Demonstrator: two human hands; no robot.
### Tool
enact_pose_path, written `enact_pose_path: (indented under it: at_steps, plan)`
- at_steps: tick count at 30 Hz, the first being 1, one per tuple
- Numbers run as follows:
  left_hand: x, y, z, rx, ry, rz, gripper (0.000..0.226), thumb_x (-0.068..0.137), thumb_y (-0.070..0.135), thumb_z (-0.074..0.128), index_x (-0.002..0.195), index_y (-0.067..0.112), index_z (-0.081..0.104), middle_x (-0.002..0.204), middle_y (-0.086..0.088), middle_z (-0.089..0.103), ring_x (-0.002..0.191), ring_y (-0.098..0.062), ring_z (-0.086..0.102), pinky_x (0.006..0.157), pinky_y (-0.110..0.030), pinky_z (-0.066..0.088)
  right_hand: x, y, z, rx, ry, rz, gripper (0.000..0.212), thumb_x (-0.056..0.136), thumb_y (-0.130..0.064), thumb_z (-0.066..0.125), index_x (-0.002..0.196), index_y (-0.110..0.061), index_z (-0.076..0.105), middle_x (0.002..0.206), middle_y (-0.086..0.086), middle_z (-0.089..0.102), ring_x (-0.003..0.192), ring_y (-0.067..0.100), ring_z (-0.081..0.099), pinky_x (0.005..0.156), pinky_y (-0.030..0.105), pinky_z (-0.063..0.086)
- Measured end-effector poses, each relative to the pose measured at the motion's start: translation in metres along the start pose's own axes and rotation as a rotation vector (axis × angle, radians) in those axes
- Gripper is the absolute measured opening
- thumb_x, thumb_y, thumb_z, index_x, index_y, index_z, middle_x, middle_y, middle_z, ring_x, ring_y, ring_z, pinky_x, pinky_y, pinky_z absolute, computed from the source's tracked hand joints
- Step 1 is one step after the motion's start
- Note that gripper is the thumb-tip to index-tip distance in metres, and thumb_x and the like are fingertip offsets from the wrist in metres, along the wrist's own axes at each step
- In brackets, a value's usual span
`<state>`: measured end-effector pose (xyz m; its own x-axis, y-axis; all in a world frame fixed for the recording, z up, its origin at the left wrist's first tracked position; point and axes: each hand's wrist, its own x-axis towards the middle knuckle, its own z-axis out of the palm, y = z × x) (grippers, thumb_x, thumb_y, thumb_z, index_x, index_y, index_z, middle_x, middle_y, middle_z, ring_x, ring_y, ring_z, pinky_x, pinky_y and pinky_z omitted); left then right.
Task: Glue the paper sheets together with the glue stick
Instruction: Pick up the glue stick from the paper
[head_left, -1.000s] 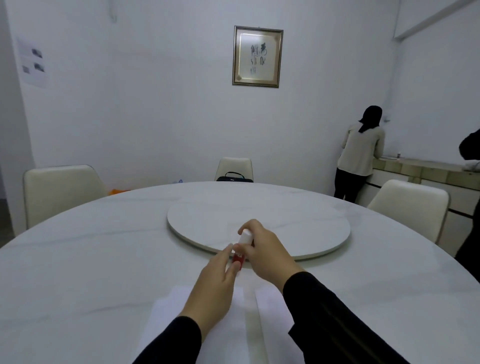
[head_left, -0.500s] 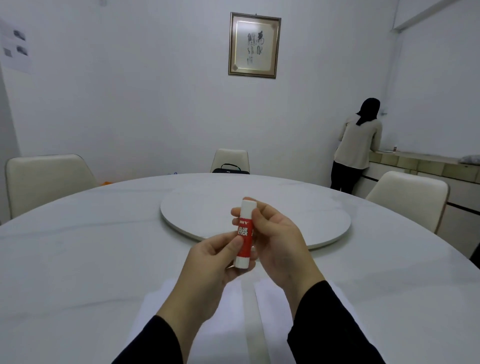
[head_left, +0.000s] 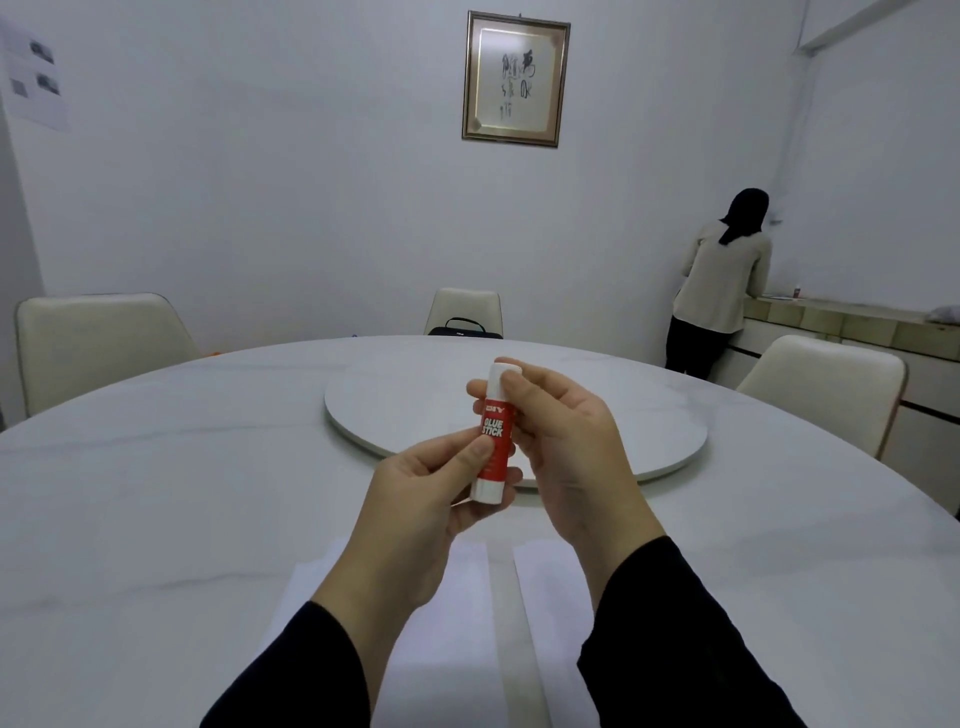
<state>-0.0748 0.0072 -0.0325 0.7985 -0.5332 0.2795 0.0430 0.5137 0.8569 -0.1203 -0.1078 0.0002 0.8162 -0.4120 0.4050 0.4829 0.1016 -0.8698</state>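
I hold a red and white glue stick (head_left: 493, 441) upright in front of me above the table. My left hand (head_left: 431, 488) pinches its lower red body between thumb and fingers. My right hand (head_left: 561, 441) grips the white cap at the top with thumb and fingertips. The cap sits on the stick. Two white paper sheets lie side by side on the table below my wrists, the left sheet (head_left: 457, 623) and the right sheet (head_left: 550, 597), with a narrow gap between them. My forearms hide parts of both.
The round white table (head_left: 182, 493) carries a round turntable (head_left: 415, 400) in its middle. Cream chairs stand around it (head_left: 93, 343) (head_left: 826, 384); the far chair (head_left: 462, 306) holds a black bag. A person (head_left: 722, 280) stands at a counter at the back right.
Both hands lifted the glue stick from near the table surface up to an upright position. Since half a second ago the grip has barely changed.
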Motion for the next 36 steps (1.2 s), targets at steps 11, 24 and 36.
enact_pose_path:
  at_steps: [11,24,36]
  plan:
    - [0.000,-0.002,-0.014,-0.002,0.029,-0.067,0.022,0.065,0.023,0.066,0.083,0.014,0.076,0.090,-0.012,0.075,0.077,-0.026,0.073,0.060,-0.028,0.058,0.014,0.015,-0.008,0.079,0.204,-0.057,0.019,0.087,-0.015,0.065,0.101,-0.027,0.069,0.100,0.002,0.072,0.095,0.013,0.067,0.087,0.024,0.052]
    - [0.007,-0.005,-0.018,-0.003,0.153,0.008,0.039,0.058,0.027,0.071,0.094,0.012,0.073,0.091,-0.007,0.077,0.085,-0.016,0.072,0.073,-0.024,0.055,0.019,0.109,-0.039,-1.058,0.250,0.187,0.026,0.077,-0.014,0.072,0.103,-0.018,0.072,0.103,-0.002,0.070,0.092,0.012,0.062,0.084,0.022,0.048]
    - [0.006,-0.005,-0.016,0.000,0.179,0.015,0.040,0.057,0.028,0.072,0.094,0.013,0.073,0.090,-0.003,0.077,0.082,-0.009,0.072,0.075,-0.025,0.050,0.024,0.112,-0.047,-1.052,0.387,0.226,0.021,0.075,-0.012,0.074,0.089,-0.011,0.058,0.092,0.003,0.064,0.084,0.020,0.060,0.076,0.030,0.050]
